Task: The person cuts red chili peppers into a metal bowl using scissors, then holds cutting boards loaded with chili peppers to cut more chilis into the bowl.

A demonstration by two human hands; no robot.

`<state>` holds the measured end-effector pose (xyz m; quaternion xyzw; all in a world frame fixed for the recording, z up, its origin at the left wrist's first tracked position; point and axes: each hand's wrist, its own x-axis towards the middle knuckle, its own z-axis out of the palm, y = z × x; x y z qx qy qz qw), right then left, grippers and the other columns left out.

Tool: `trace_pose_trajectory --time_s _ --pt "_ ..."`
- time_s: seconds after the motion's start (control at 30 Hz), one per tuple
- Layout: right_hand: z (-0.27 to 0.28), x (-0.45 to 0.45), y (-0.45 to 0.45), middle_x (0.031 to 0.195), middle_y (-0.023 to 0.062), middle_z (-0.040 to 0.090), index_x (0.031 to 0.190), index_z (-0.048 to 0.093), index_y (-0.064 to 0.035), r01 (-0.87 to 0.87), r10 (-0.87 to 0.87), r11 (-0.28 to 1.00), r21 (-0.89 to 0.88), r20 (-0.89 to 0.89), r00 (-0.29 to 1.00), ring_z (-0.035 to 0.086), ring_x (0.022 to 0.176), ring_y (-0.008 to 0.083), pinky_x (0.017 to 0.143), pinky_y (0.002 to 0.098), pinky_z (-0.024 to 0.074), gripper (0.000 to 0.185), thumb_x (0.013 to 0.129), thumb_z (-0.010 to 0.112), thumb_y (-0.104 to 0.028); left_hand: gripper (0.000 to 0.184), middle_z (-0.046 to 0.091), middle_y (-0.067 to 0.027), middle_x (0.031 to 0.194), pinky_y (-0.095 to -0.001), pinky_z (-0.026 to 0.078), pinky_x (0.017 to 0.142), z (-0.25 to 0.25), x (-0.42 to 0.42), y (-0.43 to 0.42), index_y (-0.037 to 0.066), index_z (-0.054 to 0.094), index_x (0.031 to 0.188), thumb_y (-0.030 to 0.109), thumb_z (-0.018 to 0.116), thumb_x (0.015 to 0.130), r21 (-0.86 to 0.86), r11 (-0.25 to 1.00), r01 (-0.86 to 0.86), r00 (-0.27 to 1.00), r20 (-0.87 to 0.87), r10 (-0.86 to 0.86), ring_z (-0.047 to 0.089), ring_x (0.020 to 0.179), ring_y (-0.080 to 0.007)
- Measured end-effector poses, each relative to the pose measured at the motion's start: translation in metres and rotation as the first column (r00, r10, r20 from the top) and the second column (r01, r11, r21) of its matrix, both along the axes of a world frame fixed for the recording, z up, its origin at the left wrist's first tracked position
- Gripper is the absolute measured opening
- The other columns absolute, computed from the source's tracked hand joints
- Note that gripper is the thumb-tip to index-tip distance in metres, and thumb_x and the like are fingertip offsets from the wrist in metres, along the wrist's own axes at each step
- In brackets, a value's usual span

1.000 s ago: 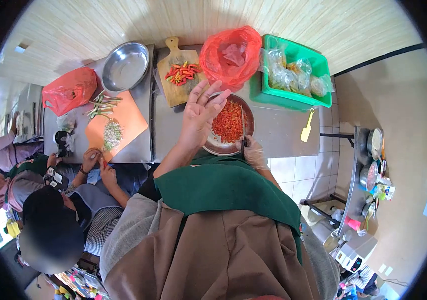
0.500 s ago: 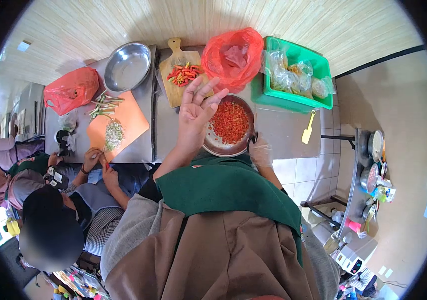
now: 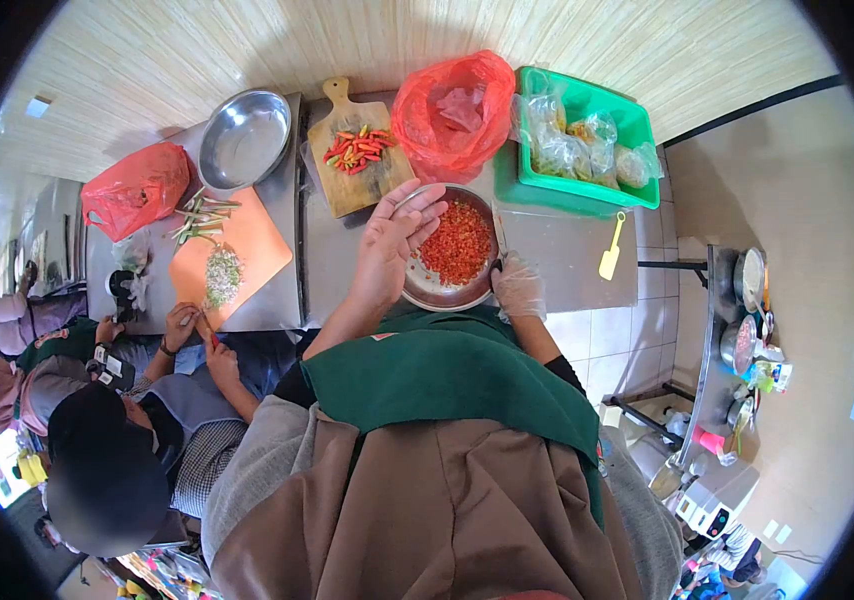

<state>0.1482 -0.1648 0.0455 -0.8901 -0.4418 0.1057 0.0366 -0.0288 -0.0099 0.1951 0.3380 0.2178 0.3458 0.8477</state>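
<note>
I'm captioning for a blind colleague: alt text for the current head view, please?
A person's gloved right hand holds a knife at the edge of a round bowl of chopped red chillies; the bare left hand is open near its other side. Beyond are whole chillies on a wooden board, a red plastic bag and a green crate.

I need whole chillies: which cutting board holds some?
The handled wooden board, bearing whole, mostly red chillies; the orange board instead holds pale chopped bits and green stalks.

Kitchen: chopped chillies (image 3: 459, 245), wooden chopping board (image 3: 352, 192)
</note>
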Motion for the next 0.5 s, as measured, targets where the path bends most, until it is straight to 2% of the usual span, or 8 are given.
trace_pose_trajectory --time_s 0.27,0.37,0.5 --pt "0.009 -0.001 0.0 0.082 0.0147 0.064 0.087 0.057 -0.0069 -0.02 0.022 0.999 -0.036 0.045 0.999 0.064 0.079 0.0316 0.067 0.0428 0.0514 0.029 0.081 0.059 -0.035 0.04 0.049 -0.0163 0.131 -0.0358 0.041 0.1 -0.001 0.004 0.001 0.003 0.036 0.131 0.013 0.045 0.094 -0.109 0.992 0.058 0.998 0.022 -0.055 0.052 0.117 -0.024" --pt "0.014 -0.001 -0.002 0.078 0.0139 0.062 0.084 0.057 -0.006 -0.088 0.081 0.995 0.047 0.134 0.988 0.061 0.074 0.0326 0.064 0.0433 0.0505 0.024 0.077 0.061 -0.029 0.04 0.05 -0.0159 0.13 -0.035 0.042 0.1 -0.001 0.005 0.001 0.003 0.036 0.131 0.015 0.045 0.094 -0.131 0.991 0.033 0.999 0.017 -0.031 0.052 0.116 -0.0228" --pt "0.017 0.001 -0.005 0.078 0.014 0.062 0.085 0.059 -0.0064 -0.092 0.082 0.992 0.087 0.108 0.991 0.06 0.077 0.0323 0.066 0.0438 0.049 0.027 0.078 0.061 -0.032 0.04 0.05 -0.0151 0.13 -0.034 0.044 0.098 -0.005 0.004 0.002 0.003 0.036 0.131 0.015 0.045 0.095 -0.155 0.988 0.013 1.0 -0.024 -0.016 0.054 0.114 -0.0218"
